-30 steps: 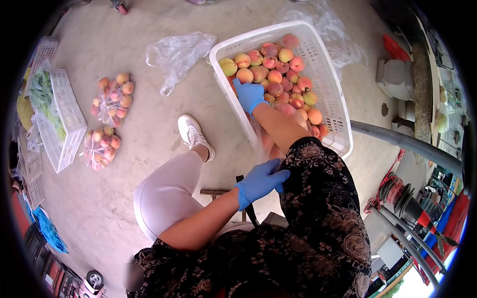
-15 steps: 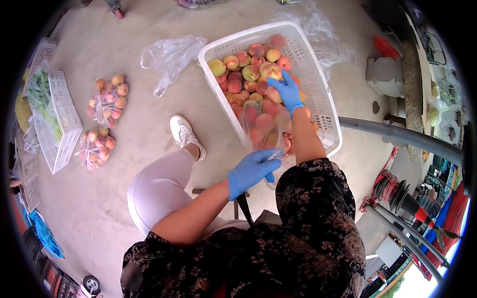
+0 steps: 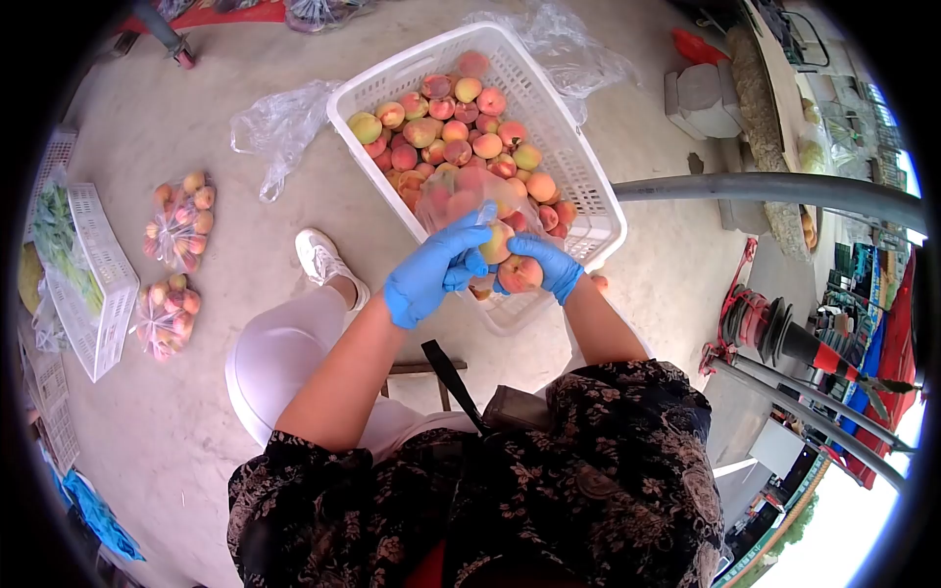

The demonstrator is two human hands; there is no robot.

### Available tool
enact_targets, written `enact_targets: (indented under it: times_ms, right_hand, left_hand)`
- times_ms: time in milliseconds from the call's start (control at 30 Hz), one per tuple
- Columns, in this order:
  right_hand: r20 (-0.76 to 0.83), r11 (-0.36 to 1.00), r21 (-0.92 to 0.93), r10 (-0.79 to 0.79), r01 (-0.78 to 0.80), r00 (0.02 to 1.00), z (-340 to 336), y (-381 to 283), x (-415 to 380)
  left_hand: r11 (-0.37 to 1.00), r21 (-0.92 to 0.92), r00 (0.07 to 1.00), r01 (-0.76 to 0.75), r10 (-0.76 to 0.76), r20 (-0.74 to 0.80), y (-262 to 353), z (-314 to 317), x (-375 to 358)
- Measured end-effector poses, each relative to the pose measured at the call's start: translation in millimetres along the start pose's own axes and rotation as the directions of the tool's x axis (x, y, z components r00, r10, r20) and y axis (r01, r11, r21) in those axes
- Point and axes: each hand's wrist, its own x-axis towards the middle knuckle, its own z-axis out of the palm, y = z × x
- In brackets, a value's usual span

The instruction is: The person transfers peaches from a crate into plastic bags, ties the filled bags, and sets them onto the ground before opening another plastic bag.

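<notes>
My left hand, in a blue glove, is closed on the edge of a clear plastic bag. The bag has peaches in it and lies over the near part of a white slatted crate. My right hand, also gloved, is wrapped round peaches at the bag's mouth. One reddish peach shows under its fingers, and a yellower peach sits between both hands. Many loose peaches fill the crate beyond; the bag's mouth is partly hidden by my fingers.
Two tied bags of peaches, an upper bag and a lower bag, lie on the floor at left. Beside them stands a white crate with leafy greens. Loose plastic bags flank the peach crate. A grey pole runs at right.
My right hand has come back from the crate's middle toward me with peaches, meeting my left hand at the bag's mouth. The view has shifted, so the crate appears further left.
</notes>
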Motion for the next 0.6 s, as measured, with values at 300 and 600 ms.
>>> enact_targets:
  times_ms: [300, 600]
  right_hand:
    - [0.293, -0.308, -0.943, -0.593, 0.125, 0.750, 40.3, -3.7, 54.3]
    - [-0.089, 0.240, -0.969, -0.555, 0.056, 0.827, 27.7, -100.9, 184.2]
  left_hand:
    - [0.958, -0.285, 0.996, -0.025, 0.000, -0.087, 12.0, -18.5, -3.2]
    - [0.978, -0.205, 0.979, 0.034, -0.074, -0.191, 14.5, -35.2, -12.4]
